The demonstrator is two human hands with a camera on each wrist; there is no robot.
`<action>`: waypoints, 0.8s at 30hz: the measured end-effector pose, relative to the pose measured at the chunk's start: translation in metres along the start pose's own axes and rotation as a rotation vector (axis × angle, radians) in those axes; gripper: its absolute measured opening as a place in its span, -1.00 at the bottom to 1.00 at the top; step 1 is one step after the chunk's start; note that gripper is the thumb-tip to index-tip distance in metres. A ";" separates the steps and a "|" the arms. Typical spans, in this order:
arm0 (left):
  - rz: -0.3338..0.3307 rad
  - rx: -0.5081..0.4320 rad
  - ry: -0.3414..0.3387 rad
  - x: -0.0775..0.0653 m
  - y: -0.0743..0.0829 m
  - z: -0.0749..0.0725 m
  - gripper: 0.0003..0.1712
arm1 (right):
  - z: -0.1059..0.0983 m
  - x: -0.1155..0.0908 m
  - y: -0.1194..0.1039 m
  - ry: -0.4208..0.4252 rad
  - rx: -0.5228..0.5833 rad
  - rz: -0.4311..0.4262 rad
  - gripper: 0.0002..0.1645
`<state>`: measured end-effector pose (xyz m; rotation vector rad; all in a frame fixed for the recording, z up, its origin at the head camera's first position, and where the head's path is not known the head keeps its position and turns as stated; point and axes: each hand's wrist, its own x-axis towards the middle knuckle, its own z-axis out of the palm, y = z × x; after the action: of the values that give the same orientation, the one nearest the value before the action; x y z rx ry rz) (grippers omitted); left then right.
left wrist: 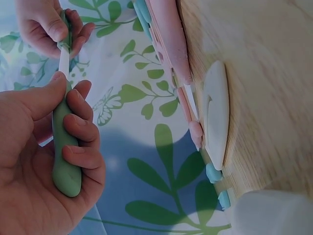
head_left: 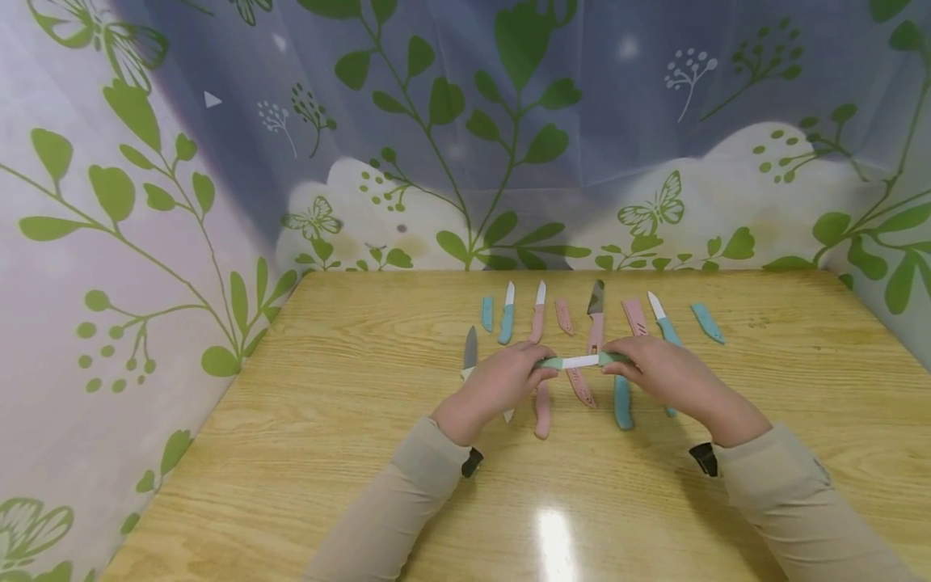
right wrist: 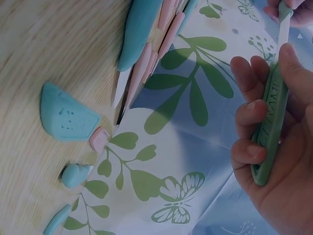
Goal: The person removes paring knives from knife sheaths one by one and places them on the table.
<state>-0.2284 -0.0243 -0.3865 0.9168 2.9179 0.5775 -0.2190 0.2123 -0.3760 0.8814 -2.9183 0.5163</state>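
Note:
My left hand (head_left: 502,378) grips the pale green handle of a small knife (left wrist: 66,152), fingers curled round it. A green sheath (right wrist: 270,129) lies in my right hand (head_left: 665,373), held between thumb and fingers. Between the two hands the knife's white blade shows, its far end at the sheath's mouth. How deep the tip sits inside is hidden. Both hands are raised above the table, over a pink sheath (head_left: 582,390), a pink handle (head_left: 542,414) and a teal handle (head_left: 622,404).
Across the wooden table (head_left: 327,453) lie several knives and sheaths, among them a teal knife (head_left: 507,322), a pink-handled grey-bladed knife (head_left: 596,303) and a teal sheath (head_left: 707,323). A grey blade (head_left: 471,347) lies near my left hand. Leaf-patterned fabric (head_left: 465,105) hangs behind.

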 end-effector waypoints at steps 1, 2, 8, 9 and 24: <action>0.000 0.003 0.001 0.000 0.000 0.000 -0.68 | 0.000 0.000 0.000 -0.002 0.002 0.003 -0.69; 0.000 0.006 0.001 0.000 0.000 -0.001 -0.68 | 0.000 0.000 0.001 -0.004 0.005 0.004 -0.69; -0.015 0.009 -0.006 -0.001 0.001 -0.003 -0.65 | -0.001 0.000 0.004 0.001 0.017 -0.006 -0.77; -0.019 0.005 -0.007 -0.001 0.000 -0.003 -0.65 | -0.002 0.000 0.005 0.001 0.017 -0.004 -0.78; -0.059 -0.066 -0.009 0.008 0.005 -0.004 -0.66 | -0.027 -0.016 0.041 -0.039 0.088 0.266 -0.42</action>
<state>-0.2326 -0.0177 -0.3808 0.8207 2.8876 0.6592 -0.2293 0.2615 -0.3652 0.5171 -3.0881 0.6546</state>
